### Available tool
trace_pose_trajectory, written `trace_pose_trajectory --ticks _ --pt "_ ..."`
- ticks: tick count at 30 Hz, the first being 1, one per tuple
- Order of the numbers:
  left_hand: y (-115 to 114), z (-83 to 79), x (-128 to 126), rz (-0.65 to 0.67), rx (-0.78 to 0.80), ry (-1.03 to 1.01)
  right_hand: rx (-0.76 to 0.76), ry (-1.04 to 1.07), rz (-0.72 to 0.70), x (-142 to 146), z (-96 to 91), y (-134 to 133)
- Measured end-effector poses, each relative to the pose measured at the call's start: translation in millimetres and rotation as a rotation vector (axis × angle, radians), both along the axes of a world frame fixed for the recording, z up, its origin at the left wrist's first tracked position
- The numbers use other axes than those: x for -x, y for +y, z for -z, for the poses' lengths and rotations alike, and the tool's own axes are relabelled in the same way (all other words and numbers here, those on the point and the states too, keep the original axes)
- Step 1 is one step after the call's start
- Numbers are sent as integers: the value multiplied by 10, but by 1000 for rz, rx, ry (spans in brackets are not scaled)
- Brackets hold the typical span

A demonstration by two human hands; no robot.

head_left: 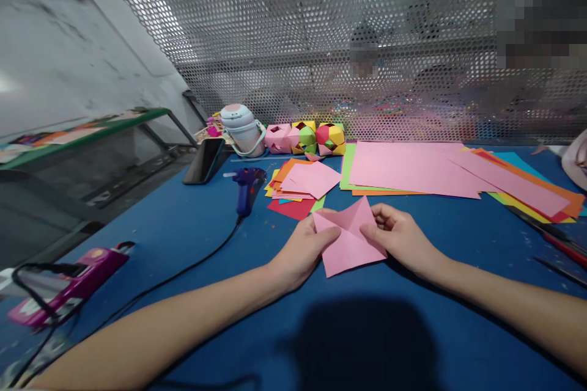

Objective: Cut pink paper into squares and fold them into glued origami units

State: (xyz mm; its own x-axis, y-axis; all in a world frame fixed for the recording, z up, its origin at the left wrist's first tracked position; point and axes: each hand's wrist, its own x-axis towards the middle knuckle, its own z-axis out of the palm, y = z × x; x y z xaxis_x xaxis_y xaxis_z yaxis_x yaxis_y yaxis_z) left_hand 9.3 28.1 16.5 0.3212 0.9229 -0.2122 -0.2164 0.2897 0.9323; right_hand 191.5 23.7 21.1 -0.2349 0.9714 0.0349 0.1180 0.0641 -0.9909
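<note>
A pink square of paper (pixel 349 244) lies creased on the blue table (pixel 183 238), partly folded along diagonal lines. My left hand (pixel 305 250) pinches its left edge, thumb on top of the sheet. On the right edge, my right hand (pixel 398 235) is closed too, thumb and fingers gripping the fold. Both hands hold the paper just above the table surface.
Stacks of coloured paper: small squares (pixel 305 186) behind the hands, large sheets (pixel 413 168) at the back right. A blue glue gun (pixel 246 186) with black cord, a phone (pixel 205 160), a white bottle (pixel 243 129) and folded paper balls (pixel 316 136) stand before a perforated metal screen. A pink tool (pixel 73 284) lies at left.
</note>
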Motion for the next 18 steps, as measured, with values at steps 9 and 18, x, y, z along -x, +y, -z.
trace_pose_trajectory --ticks 9,18 --pt "-47 5 4 -17 -163 180 -90 -81 13 13 2 -27" --pt "-124 -93 32 56 -382 377 -253 -162 -17 16 -84 -96"
